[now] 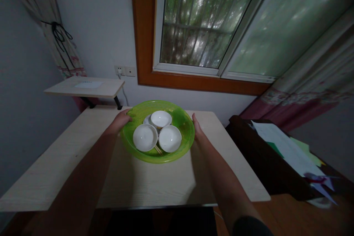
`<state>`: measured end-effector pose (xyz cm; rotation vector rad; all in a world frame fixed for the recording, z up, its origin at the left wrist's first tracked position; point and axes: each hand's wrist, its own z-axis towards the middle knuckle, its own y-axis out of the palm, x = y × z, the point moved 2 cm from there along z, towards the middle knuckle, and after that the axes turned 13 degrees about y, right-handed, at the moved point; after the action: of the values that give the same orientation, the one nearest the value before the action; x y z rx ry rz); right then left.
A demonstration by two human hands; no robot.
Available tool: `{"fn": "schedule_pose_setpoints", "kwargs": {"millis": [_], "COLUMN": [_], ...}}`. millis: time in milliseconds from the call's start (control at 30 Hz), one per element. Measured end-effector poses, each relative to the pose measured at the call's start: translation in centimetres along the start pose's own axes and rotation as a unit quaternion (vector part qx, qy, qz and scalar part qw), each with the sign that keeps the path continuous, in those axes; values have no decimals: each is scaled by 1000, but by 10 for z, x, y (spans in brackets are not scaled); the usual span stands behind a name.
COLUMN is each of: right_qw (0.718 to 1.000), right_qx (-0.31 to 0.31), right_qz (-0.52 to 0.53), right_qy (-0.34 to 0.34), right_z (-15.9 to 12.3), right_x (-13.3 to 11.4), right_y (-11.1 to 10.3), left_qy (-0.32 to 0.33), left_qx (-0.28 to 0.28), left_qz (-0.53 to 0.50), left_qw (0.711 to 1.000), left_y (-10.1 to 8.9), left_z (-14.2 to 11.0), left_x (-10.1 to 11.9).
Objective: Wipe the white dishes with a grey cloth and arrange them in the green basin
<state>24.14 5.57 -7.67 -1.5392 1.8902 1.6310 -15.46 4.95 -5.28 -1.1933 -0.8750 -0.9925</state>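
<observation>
A green plastic basin (132, 153) is held above or on the pale table; I cannot tell if its base touches. My left hand (122, 119) grips its left rim, thumb over the edge. At the right side my right hand (197, 127) presses against the rim, thumb up, with its other fingers hidden beneath. Inside lie three white bowls: a rear bowl (161, 119), a left bowl (145, 137) and a right bowl (170, 138). Part of a white dish (146, 119) shows behind them. Chopsticks (158, 149) poke out between the front bowls.
The wooden table (166, 184) stands against the wall below a window (204, 18). A small raised shelf (110, 85) with a paper (89, 84) on it is at the back left. To the right, a dark cabinet (249, 155) carries papers (287, 151) and scissors (315, 180).
</observation>
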Motion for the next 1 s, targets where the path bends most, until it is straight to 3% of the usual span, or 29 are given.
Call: {"fn": "schedule_pose_setpoints", "kwargs": {"millis": [133, 267, 533, 700, 833, 1000], "right_qw": [999, 999, 986, 979, 979, 989], "right_qx": [-34, -1, 22, 56, 58, 45], "right_qz": [5, 26, 98, 125, 116, 80], "right_qy": [2, -18, -133, -152, -155, -115], "right_z": [1, -18, -67, -75, -60, -30], "right_x": [-2, 9, 68, 91, 75, 31], "right_y": [0, 3, 0, -4, 3, 16], "left_qy": [-26, -41, -29, -42, -39, -40], "left_qx": [-3, 9, 32, 53, 62, 61], "left_qz": [-30, 0, 17, 33, 12, 3], "left_qw": [999, 999, 999, 997, 997, 997], "left_y": [1, 1, 3, 4, 6, 6], "left_z": [-1, -3, -10, -15, -18, -16], "left_x": [2, 3, 5, 7, 8, 8]}}
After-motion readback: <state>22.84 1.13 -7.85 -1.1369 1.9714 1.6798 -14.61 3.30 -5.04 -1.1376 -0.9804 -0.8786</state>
